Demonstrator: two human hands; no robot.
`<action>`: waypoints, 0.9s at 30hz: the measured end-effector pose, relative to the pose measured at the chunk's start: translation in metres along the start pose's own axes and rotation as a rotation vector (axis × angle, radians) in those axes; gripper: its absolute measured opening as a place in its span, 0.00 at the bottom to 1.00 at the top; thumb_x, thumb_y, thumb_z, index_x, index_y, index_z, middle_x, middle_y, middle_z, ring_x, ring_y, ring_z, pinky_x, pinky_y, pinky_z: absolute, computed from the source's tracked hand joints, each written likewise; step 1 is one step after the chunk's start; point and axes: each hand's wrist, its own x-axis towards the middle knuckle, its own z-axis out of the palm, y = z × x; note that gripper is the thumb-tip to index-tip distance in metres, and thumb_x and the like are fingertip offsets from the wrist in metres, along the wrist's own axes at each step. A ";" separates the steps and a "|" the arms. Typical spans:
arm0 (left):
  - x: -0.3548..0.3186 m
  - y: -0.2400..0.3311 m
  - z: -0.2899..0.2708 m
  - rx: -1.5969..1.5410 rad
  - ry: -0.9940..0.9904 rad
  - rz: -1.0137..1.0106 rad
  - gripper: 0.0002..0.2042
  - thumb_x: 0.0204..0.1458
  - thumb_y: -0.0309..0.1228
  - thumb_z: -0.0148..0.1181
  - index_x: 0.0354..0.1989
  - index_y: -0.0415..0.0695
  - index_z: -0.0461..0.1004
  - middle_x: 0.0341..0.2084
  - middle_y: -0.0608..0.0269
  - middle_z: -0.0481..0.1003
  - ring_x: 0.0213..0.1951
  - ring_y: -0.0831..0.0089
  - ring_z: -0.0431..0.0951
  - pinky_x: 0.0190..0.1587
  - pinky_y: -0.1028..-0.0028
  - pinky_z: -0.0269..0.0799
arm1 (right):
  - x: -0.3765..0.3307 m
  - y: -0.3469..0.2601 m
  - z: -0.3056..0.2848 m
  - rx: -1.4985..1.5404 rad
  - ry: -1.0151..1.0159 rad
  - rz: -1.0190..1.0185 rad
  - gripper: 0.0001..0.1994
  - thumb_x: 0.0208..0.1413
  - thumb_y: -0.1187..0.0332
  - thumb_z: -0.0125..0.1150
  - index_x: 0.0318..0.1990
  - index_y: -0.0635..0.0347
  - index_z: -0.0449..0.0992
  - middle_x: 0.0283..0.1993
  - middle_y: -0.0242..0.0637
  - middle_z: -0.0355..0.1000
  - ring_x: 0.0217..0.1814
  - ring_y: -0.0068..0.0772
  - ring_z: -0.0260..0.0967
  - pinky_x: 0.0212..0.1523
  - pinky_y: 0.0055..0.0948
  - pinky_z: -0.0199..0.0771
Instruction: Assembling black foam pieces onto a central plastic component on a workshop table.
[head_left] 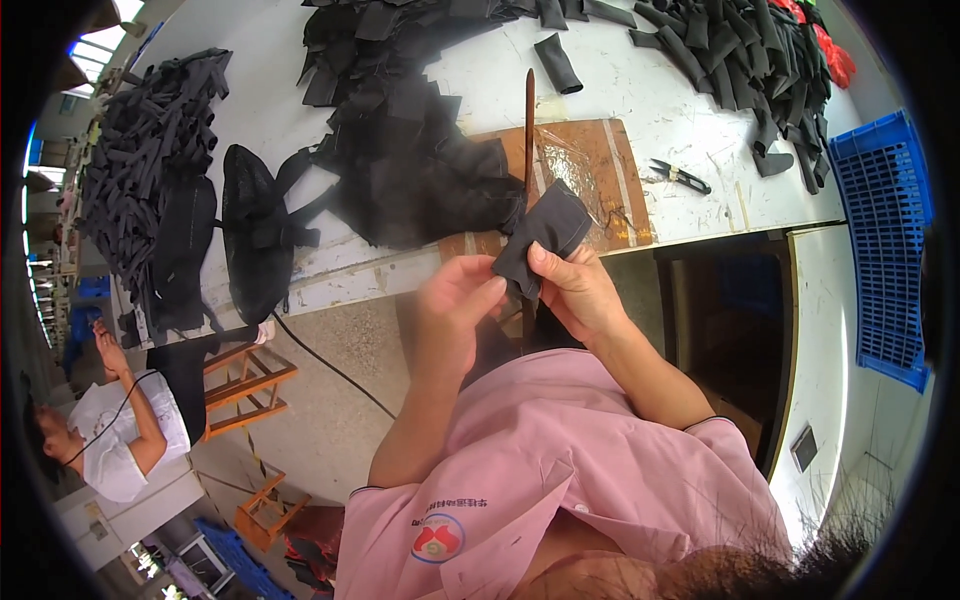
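Note:
In front of my chest, at the table's near edge, I hold a small black fabric piece (548,235) with a stitched edge. My left hand (455,305) pinches its lower left corner between thumb and fingers. With the thumb on top and the fingers mostly hidden behind, my right hand (580,288) grips its lower right side. A thin brown stick (530,120) points away from me just beyond the fabric. Its lower part is hidden, so I cannot tell whether it passes inside the piece. Beside my left hand lies a heap of flat black fabric pieces (410,170).
A brown board (622,190) lies at the table edge, with black thread snips (680,176) to its right. Black fabric tubes are piled at the far right (715,45) and left (150,150). A blue crate (885,250) stands right. Another person (125,430) sits left, near a wooden stool (245,392).

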 end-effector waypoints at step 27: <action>-0.012 -0.003 0.017 0.500 0.227 0.628 0.04 0.41 0.19 0.57 0.25 0.37 0.68 0.16 0.64 0.71 0.19 0.85 0.69 0.21 0.83 0.65 | -0.019 -0.001 0.024 -1.119 -0.093 -0.667 0.09 0.42 0.71 0.61 0.29 0.65 0.68 0.28 0.31 0.62 0.23 0.18 0.55 0.23 0.16 0.56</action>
